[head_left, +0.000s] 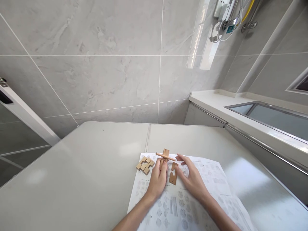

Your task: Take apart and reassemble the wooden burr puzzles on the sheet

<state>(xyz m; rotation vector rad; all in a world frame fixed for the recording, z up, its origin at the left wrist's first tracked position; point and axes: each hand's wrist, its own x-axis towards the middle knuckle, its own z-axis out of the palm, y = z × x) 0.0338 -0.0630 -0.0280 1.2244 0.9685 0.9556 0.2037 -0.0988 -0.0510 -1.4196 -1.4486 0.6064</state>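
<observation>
My left hand (157,180) rests on a printed instruction sheet (211,179), fingers closed round the lower end of a crossed pair of wooden puzzle pieces (165,155). My right hand (191,177) lies beside it with fingers spread, fingertips near the right tip of the crossbar and just right of a notched wooden piece (173,173) lying flat on the sheet. A cluster of several interlocked wooden pieces (145,165) sits at the sheet's upper left corner, left of my left hand.
The sheet lies on a pale grey tabletop (91,166) with a seam down its middle. A tiled wall (101,70) rises behind. A white counter with a steel sink (271,118) runs along the right. Pipes and a wall fitting (228,16) hang at upper right.
</observation>
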